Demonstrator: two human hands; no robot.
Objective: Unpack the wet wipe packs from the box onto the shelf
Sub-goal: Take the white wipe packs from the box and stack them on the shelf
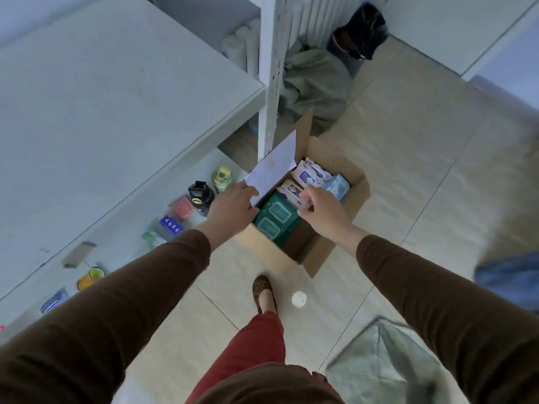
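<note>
**Open carton of wet wipe packs beside the shelf unit**

A brown cardboard box [326, 243] is set on the tiled floor [408, 158], just beside the white perforated upright [269, 83] of a shelf unit. A wide white shelf [102, 91] is seen above at the left, and a lower shelf [122, 228] beneath it is crowded with small goods: a dark bottle [201, 196], a pale green container [222, 177], a red-and-white pack [182, 207] and a blue box with white lettering [171, 225]. A small white ball-like object [299, 299] lies on the floor near a patterned shoe [264, 293]. A dark bin [357, 33] and a heap of grey-green cloth [315, 80] are seen behind the upright.

Five wipe packs can be counted in the box: two dark green packs [275, 218] with pale rectangular lids nearest the wearer, two white-and-purple packs [309, 173] in the middle, and one light blue pack [337, 185] at the far side. More may be hidden underneath.

The white inner flap [274, 170] is held back by the left hand [233, 207], fingers closed on its edge. The right hand [323, 211] is pinched on the nearer white-and-purple pack, which is partly covered by it.
</note>
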